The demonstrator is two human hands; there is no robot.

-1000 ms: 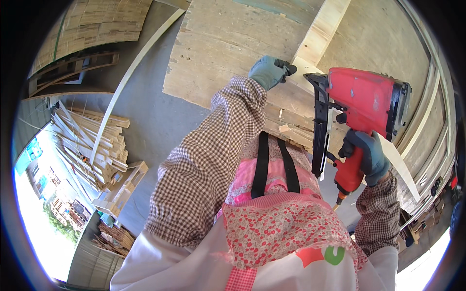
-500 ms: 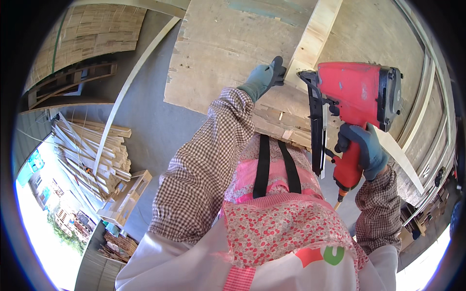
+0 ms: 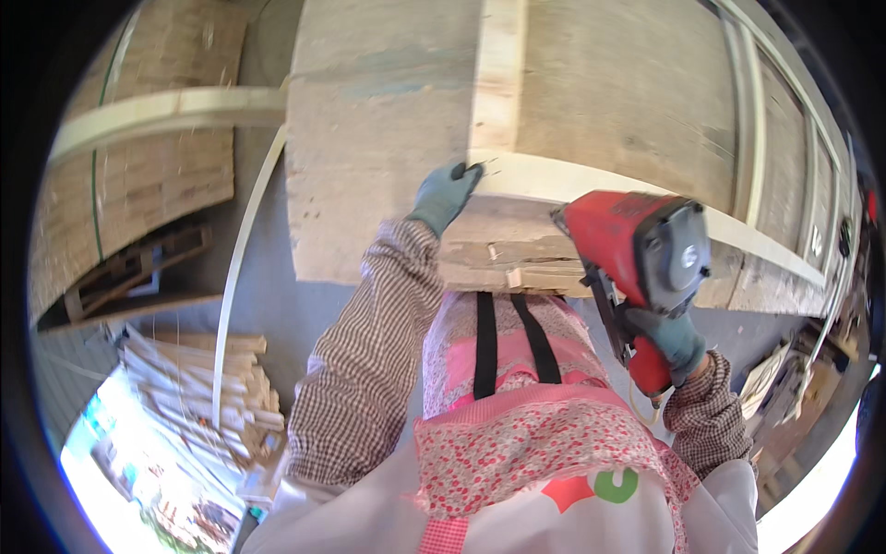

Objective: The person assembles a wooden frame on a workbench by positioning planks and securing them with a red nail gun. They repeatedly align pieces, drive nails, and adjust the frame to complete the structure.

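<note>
My right hand (image 3: 676, 343), in a blue-grey glove, is wrapped round the handle of a red and black nail gun (image 3: 614, 235). The gun's nose hangs close to the near edge of a pale wooden strip (image 3: 628, 190), which runs sideways across a large plywood sheet (image 3: 397, 138). Another pale strip (image 3: 498, 83) runs away from me and meets the first at its left end. At that corner my left hand (image 3: 443, 198), gloved too, has its dark fingertips closed against the strip's end.
More pale strips (image 3: 752, 120) lie along the right of the sheet. On the left, a long thin strip (image 3: 242, 268) leans down past a heap of wooden sticks (image 3: 198, 388). A strapped wood stack (image 3: 171, 175) stands on a pallet (image 3: 138, 268). The plywood's near edge (image 3: 517, 277) is splintered.
The nail gun has left the strips' corner, moving right and toward me, and is tilted more. My left hand has come onto the corner. The whole view has turned.
</note>
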